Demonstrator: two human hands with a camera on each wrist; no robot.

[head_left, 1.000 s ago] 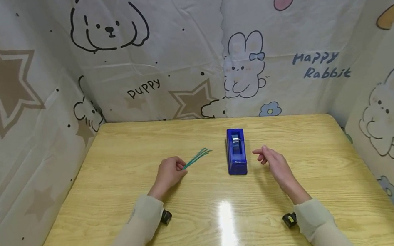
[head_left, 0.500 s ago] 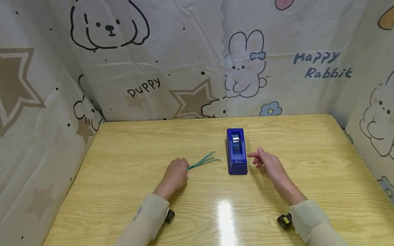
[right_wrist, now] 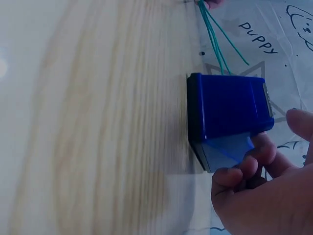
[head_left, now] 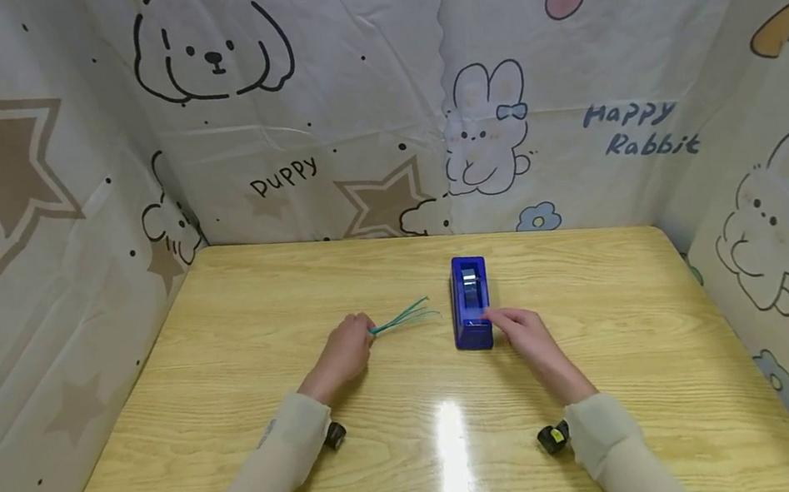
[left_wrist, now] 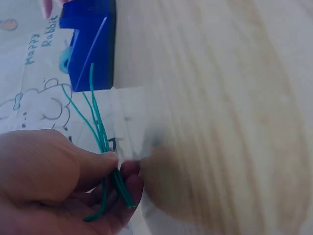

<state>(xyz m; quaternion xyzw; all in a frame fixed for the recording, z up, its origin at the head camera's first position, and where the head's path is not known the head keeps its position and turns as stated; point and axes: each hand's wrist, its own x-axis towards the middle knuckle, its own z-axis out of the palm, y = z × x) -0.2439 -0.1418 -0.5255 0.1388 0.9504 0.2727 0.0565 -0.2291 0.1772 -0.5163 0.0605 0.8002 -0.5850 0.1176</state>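
In the head view, my left hand (head_left: 342, 357) pinches a small bunch of thin green wires (head_left: 404, 315) at their near end. The left wrist view shows the wires (left_wrist: 99, 128) between thumb and fingers, their free ends spread toward a blue tape dispenser (left_wrist: 93, 54). This dispenser (head_left: 473, 334) stands upright on the table, a tape roll (head_left: 470, 280) in its top. My right hand (head_left: 533, 342) reaches the dispenser's front right edge. In the right wrist view, thumb and forefinger are apart beside the toothed cutter (right_wrist: 267, 100), other fingers (right_wrist: 227, 178) bent. Whether they touch tape is unclear.
The wooden table (head_left: 243, 301) runs back to a patterned cloth (head_left: 374, 97) hung behind it and on both sides. A small black device (head_left: 553, 437) sits at the right wrist, another black device (head_left: 334, 435) at the left.
My right hand has moved left, from beside the dispenser to its front edge. The left hand has turned slightly and shifted a little, still pinching the wires, whose ends have fanned out.
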